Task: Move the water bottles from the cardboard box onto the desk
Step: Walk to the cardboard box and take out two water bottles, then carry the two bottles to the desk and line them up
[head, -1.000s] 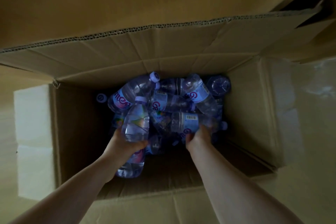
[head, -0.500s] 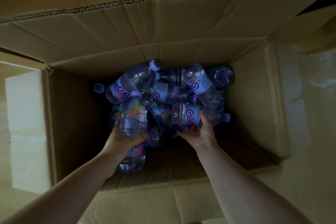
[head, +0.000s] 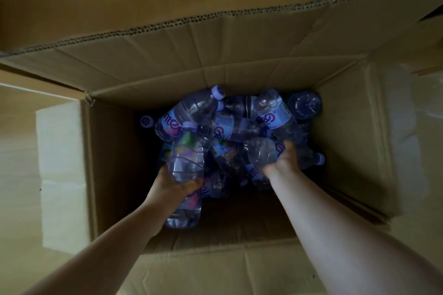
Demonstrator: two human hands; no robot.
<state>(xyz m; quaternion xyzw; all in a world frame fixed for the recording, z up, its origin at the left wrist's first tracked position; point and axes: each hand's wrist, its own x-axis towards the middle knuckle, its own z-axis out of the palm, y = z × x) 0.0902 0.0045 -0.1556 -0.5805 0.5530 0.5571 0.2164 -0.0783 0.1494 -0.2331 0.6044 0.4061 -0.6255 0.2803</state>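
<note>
Looking down into the open cardboard box (head: 115, 170), we see our left hand (head: 170, 189) with its fingers curled round a water bottle (head: 185, 165), cap pointing away from us, lifted above the pile of bottles (head: 239, 127) heaped at the far end of the box floor; further right, our right hand (head: 284, 160) reaches into that pile, fingers wrapped on a second bottle (head: 260, 153) lying on its side

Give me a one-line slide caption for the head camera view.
Left hand and right hand each grip a water bottle inside the open cardboard box.
</note>
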